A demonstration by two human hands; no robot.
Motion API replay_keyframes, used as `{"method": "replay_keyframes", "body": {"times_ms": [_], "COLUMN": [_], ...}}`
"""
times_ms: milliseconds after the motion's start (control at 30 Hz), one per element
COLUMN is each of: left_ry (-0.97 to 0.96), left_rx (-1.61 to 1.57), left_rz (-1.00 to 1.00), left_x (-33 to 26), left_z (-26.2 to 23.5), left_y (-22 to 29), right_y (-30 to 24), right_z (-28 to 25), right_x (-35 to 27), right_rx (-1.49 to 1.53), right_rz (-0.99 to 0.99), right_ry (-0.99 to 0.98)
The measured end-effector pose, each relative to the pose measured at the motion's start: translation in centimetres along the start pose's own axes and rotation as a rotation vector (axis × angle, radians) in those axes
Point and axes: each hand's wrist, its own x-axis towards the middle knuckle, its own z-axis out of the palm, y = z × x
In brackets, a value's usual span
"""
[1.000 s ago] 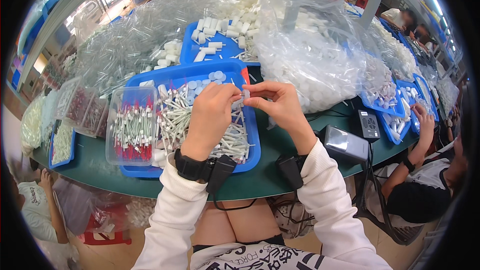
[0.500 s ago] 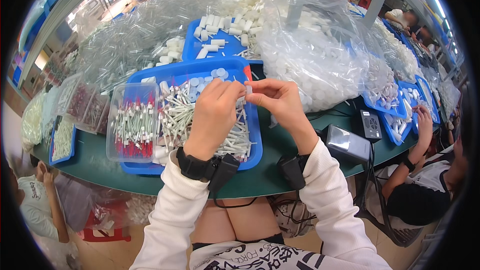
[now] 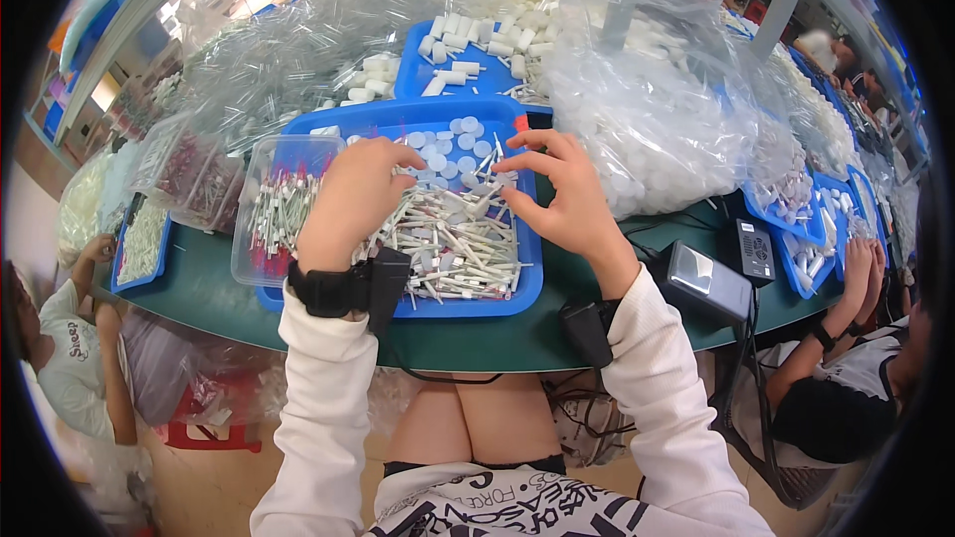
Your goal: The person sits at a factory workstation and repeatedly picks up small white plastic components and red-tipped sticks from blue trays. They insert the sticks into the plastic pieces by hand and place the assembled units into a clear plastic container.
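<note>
A green desk; a clear tub of red-tipped pieces at left; a big clear bag of white caps at right; a far blue tray of white tubes; a black box near the desk edge; a red stool below.

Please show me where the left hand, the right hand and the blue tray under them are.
left hand [image 3: 350,201], head view, on the back of the hand.
right hand [image 3: 569,197], head view, on the back of the hand.
blue tray [image 3: 438,309], head view, on its bare front rim.
</note>
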Motion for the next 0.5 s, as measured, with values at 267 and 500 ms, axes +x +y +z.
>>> {"method": "replay_keyframes", "body": {"times_ms": [267,500], "left_ry": [0.008,-0.014], "left_rx": [0.126,-0.067], "left_rz": [0.047,0.010], "left_x": [1.9,1.7], "left_z": [3.5,3.4], "left_y": [-0.8,-1.3], "right_y": [-1.0,-1.8], "right_z": [0.8,1.1], "right_x": [0.5,0.7], "right_rx": [-0.156,-0.152], "right_rz": [-0.075,-0.168], "right_ry": [0.195,0.245]}}
